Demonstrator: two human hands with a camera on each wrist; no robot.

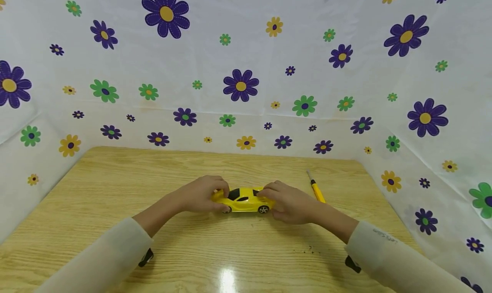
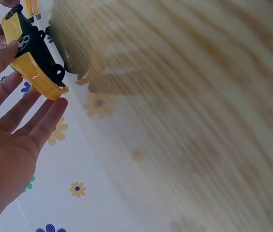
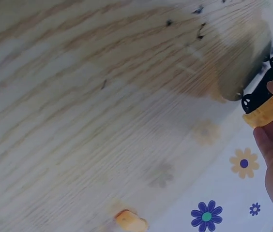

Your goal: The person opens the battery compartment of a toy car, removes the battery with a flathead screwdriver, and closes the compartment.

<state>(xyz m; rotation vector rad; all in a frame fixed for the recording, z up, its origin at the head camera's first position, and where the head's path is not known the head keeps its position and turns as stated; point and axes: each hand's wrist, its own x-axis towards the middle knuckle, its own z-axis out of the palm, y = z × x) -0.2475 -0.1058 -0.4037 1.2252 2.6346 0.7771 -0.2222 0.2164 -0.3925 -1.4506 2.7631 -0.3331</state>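
Note:
A yellow toy car (image 1: pixel 246 204) with dark windows and black wheels is held sideways at the middle of the table, between both hands. My left hand (image 1: pixel 201 194) grips its left end, the thumb low by a wheel and the fingers over the top. At the right end, my right hand (image 1: pixel 292 203) holds the car in the same manner. Both wrist views show the car's black underside (image 2: pixel 38 54) facing the tabletop; whether the wheels touch the wood, I cannot tell. Parts of both ends are hidden behind the fingers.
Behind my right hand lies a screwdriver (image 1: pixel 317 192) with a yellow handle, its shaft pointing away. Small dark crumbs (image 1: pixel 309 251) dot the wooden table (image 1: pixel 215 246) at the near right. Flower-printed white cloth (image 1: pixel 261 49) walls the back and both sides.

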